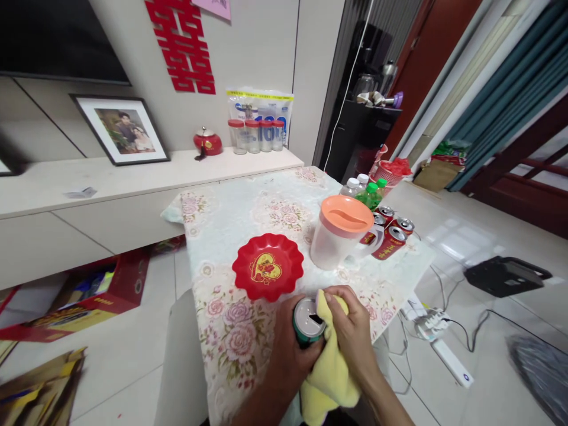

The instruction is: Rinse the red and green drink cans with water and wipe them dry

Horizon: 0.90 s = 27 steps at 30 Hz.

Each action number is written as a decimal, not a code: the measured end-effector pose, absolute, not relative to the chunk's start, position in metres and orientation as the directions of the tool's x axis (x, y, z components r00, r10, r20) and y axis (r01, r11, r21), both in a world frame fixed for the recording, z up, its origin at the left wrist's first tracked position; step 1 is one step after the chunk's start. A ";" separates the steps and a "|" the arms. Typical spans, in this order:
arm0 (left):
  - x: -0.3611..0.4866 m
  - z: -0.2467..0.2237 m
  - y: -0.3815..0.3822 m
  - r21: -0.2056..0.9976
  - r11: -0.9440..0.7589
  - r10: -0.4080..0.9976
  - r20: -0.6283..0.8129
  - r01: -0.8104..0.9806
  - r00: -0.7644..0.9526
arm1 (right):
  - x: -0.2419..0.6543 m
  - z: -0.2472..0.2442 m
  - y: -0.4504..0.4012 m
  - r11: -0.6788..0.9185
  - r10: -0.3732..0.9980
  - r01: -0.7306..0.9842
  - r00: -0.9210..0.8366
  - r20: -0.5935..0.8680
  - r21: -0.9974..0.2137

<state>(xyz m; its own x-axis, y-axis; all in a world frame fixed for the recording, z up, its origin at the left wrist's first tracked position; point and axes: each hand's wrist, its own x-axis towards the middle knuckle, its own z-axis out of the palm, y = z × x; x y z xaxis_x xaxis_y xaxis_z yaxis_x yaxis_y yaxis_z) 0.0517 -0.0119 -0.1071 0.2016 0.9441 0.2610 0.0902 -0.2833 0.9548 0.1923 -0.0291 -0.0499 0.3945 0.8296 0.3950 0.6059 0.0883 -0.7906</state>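
Observation:
My left hand (290, 349) is wrapped around a green drink can (309, 319) near the table's front edge. The can's silver top faces up, and its mouth hole is open. In my right hand (350, 322) a yellow cloth (331, 376) is pinched, its upper end against the can's rim and the rest hanging down. Just beyond the can lies a red scalloped plate (290, 269) with a gold heart design. A clear pitcher (326, 245) with an orange lid stands farther back, to the right of the plate.
Several red cans (390, 244) stand right of the pitcher, with bottles (370, 194) capped in white and green behind them. A floral tablecloth (239, 207) covers the table. Along the wall, a white cabinet (186, 171) holds lidded jars (252, 137). Cables and a power strip (432, 324) lie on the floor at right.

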 end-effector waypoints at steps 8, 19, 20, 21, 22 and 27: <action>0.042 -0.121 -0.007 0.982 -0.182 0.958 0.169 0.038 0.234 | 0.190 -0.079 -0.029 0.017 0.905 0.621 0.323 0.276 -0.784; 0.028 -0.115 -0.006 0.995 -0.081 0.946 0.056 0.066 0.320 | 0.205 -0.057 -0.042 -0.034 0.910 0.550 0.362 0.202 -0.834; 0.026 -0.116 -0.006 0.993 -0.090 0.940 0.058 0.080 0.335 | 0.203 -0.057 -0.044 -0.021 0.908 0.553 0.359 0.215 -0.833; 0.024 -0.116 -0.007 0.991 -0.099 0.933 0.060 0.093 0.355 | 0.200 -0.059 -0.046 -0.001 0.910 0.562 0.344 0.232 -0.827; 0.022 -0.117 -0.007 0.989 -0.109 0.924 0.063 0.102 0.378 | 0.196 -0.062 -0.048 0.022 0.913 0.576 0.321 0.251 -0.817; 0.014 -0.115 -0.007 0.974 -0.189 0.899 0.121 0.123 0.422 | 0.178 -0.084 -0.052 0.078 0.928 0.666 0.223 0.298 -0.742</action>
